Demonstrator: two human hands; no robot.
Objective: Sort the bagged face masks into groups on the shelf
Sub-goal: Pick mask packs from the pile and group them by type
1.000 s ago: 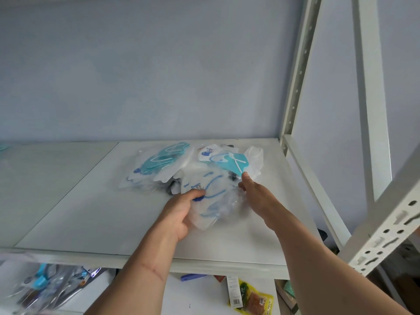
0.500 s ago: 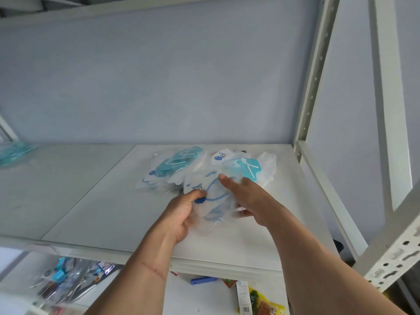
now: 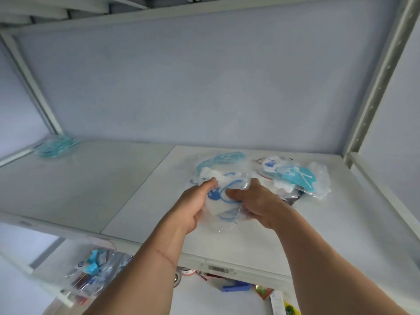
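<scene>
We hold one bagged mask (image 3: pixel 223 196) in both hands, just above the shelf (image 3: pixel 295 235). It is a white mask with blue strings and a small blue picture, inside a clear bag. Our left hand (image 3: pixel 195 205) grips the bag's left side, with the thumb on top and the other fingers curled under it. Our right hand (image 3: pixel 254 204) pinches the right side, with the thumb on the front of the bag.

Behind our hands lies the mixed pile (image 3: pixel 293 178), with a teal mask in a bag (image 3: pixel 221 159) on its left side and a bright teal one with white strings (image 3: pixel 300 177) on the right. Far away at the left end of the shelf sits a small group of teal masks (image 3: pixel 56 146).

We think this step is to pick where the white and blue mask goes. It does not look like the teal group, so it may need its own spot.

To do it well, we keep a firm hold, because the clear bag looks slippery and floppy. We lift it clear of the pile so it does not drag the other bags along. We lay it flat on a bare part of the shelf, well apart from both piles, so each group is easy to see.
</scene>
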